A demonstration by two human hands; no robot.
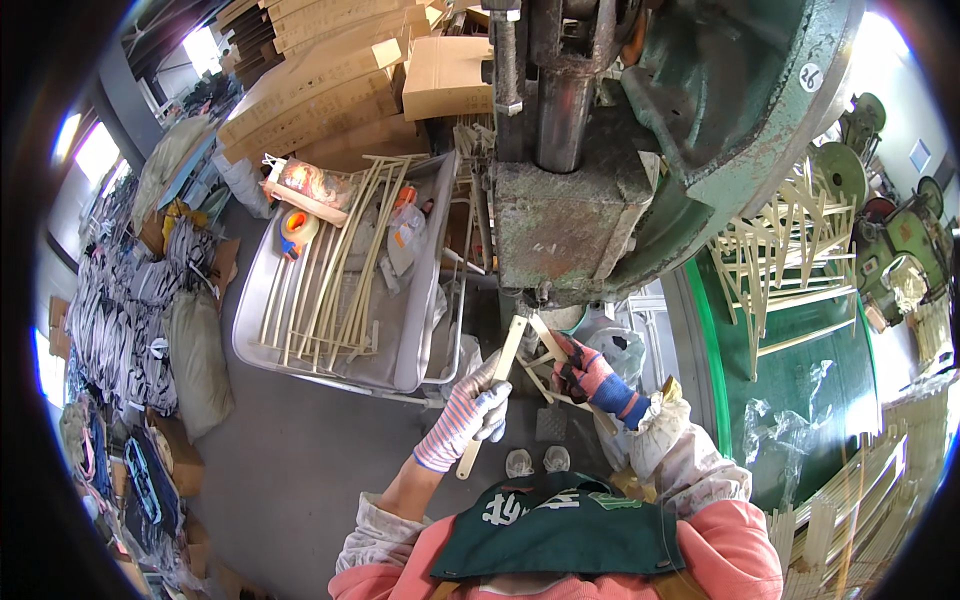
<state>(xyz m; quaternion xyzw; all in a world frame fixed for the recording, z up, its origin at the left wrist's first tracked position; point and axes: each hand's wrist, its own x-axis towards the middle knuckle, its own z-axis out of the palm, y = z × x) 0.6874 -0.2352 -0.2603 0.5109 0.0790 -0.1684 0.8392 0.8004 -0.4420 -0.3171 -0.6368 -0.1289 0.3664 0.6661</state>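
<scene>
Press (570, 225): top cut off by upper edge. Left strip (508, 355): middle covered by left hand (474, 415). Right strip (544, 334): partly hidden by right hand (598, 380) (whether the strips touch near their tips, too small to tell). Shoes (519, 462): backs behind apron (560, 540). Pink sleeves (738, 545): cut by lower edge. Small bag (404, 240): contents unclear.

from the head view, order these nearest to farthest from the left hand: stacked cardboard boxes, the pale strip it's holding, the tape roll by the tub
1. Pale strip: held in the left hand, in front of the body.
2. Tape roll: ahead and to the left, at the left side of the tub.
3. Stacked cardboard boxes: farthest, beyond the tub.
</scene>
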